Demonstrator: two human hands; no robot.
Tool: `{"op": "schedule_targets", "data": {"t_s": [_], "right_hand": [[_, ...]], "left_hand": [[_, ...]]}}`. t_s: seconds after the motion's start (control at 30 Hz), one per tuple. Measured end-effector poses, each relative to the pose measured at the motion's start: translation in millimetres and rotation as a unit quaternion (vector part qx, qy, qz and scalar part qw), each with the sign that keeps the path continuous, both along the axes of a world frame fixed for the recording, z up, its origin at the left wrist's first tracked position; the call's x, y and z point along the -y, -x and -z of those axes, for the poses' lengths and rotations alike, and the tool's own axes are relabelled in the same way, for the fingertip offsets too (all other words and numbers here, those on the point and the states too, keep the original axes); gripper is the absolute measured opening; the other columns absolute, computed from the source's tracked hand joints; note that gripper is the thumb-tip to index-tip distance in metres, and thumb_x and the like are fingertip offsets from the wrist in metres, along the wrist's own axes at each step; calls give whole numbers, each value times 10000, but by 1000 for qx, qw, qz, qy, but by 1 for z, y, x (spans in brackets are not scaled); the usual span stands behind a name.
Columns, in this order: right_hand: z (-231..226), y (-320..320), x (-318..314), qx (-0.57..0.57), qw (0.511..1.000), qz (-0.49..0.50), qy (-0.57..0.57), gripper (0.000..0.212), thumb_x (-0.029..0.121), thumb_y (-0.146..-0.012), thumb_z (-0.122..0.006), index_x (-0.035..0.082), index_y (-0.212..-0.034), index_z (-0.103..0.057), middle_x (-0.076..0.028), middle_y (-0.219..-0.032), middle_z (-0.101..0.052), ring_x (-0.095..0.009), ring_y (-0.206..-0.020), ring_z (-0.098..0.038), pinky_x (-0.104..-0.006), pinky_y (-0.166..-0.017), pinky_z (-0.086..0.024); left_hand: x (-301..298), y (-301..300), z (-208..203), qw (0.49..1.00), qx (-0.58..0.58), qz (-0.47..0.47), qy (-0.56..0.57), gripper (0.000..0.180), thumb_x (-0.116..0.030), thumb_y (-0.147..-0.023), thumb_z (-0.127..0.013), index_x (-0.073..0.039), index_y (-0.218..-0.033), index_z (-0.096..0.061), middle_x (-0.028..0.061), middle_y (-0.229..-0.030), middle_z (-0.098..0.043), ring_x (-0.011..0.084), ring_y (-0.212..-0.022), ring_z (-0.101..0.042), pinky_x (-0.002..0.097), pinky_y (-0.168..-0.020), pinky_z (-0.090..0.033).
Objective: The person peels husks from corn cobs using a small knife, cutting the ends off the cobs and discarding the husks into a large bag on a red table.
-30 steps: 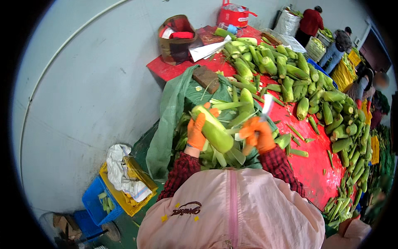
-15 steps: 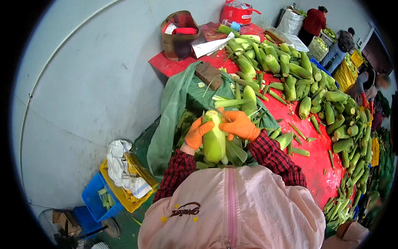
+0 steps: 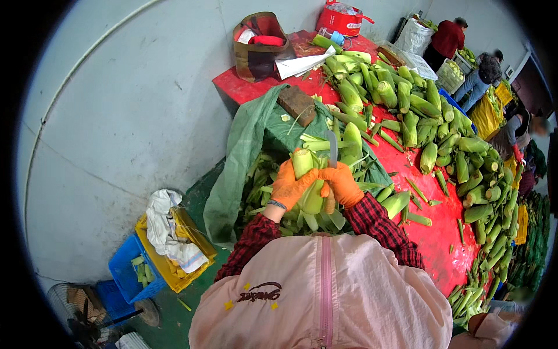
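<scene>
You stand at a wide red bench [image 3: 439, 235], its far and right-hand side loaded with a long heap of green corn ears [image 3: 427, 107] in their husks. Closer in, right in front of you, a green cloth [image 3: 237, 168] drapes over the bench's near edge, with loose husk leaves [image 3: 365, 186] lying in its fold. The ear [image 3: 303, 163] you are working on is above those leaves, cut stem end pointing up and away from you, with some husk hanging loose around its lower part. Your left hand [image 3: 289, 186] is wrapped around it just below the stem; that grip looks sound, so let it carry the weight and turn the ear. Your right hand [image 3: 342, 185] is curled round the handle of a knife [image 3: 333, 145], close against the left; whether its fingers also pinch a husk leaf cannot be told. The blade stands up beside the stem, so the left thumb is the part to watch: tuck it below the cutting line, make short strokes away from it, and pull each leaf from the stem end downward in one steady strip.
</scene>
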State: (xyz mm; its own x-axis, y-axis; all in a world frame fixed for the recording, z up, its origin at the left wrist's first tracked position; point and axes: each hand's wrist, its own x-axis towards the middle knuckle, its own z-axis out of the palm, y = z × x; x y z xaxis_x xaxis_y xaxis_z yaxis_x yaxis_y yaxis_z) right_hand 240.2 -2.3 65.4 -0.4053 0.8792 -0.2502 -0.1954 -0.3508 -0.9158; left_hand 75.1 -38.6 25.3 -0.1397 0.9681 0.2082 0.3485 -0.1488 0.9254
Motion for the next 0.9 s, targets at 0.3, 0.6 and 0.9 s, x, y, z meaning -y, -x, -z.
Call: {"op": "schedule_targets", "data": {"t_s": [0.3,0.6,0.9], "right_hand": [[-24,-14,-10,-130,974,-67,172,145,156,-824,-610,53,-725,-587,-38,-506,-530,-139,-382,-488,-277,-414,-463],[-22,-6,-22,-48,985,-36,161,137,181,-808,-645,47,-800,-621,-31,-518,-524,-142,-393,-479,-285,-424,-471],[36,15,-42,406,898,-54,-157,330,267,-810,-703,7,-1002,-634,-112,-773,-667,-220,-553,-630,-351,-543,-508]], "left_hand": [[1,29,29,801,577,115,112,445,-378,-890,-662,-58,-1195,-608,52,-1097,-653,183,-957,-628,340,-873,-502],[21,32,83,781,591,113,166,573,-394,-857,-685,-67,-1298,-522,97,-1198,-607,251,-1057,-603,423,-928,-499],[47,93,59,736,673,63,-29,924,-576,-807,-632,-32,-1482,-310,191,-1505,-363,328,-1364,-382,462,-1063,-380]]}}
